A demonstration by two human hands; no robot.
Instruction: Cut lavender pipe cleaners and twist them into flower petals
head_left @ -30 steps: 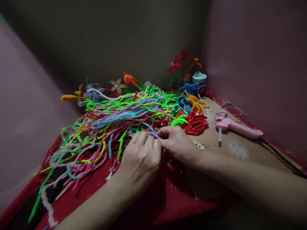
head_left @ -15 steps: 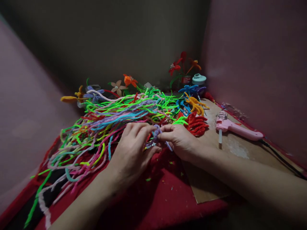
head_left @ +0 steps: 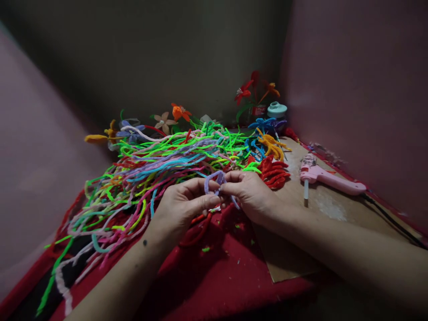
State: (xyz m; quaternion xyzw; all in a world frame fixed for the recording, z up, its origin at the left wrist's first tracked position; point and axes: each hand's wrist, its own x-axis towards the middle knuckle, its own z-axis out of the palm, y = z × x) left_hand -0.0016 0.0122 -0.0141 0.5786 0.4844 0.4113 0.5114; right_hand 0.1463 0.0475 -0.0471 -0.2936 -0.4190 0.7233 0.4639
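A lavender pipe cleaner (head_left: 210, 182), bent into loops, is held between my two hands above the front of the table. My left hand (head_left: 183, 200) is closed, pinching its left side between thumb and fingers. From the right, my right hand (head_left: 245, 189) grips the same piece, and a loose end sticks out below its fingers. Just behind the hands lies a big heap of colored pipe cleaners (head_left: 174, 154). Red pipe-cleaner petals (head_left: 274, 171) and bright green pieces (head_left: 252, 167) rest beyond my right hand.
A pink glue gun (head_left: 331, 178) with its black cord lies on a brown board (head_left: 301, 249) at the right. Red cloth (head_left: 214, 276) covers the table, with green scraps on it. Pipe-cleaner flowers (head_left: 180, 111) and a pale-lidded jar (head_left: 277, 110) stand at the back.
My left hand has turned and lowered its wrist, and its fingers have shifted. The lavender loop now shows wider between the hands. My right hand has barely moved.
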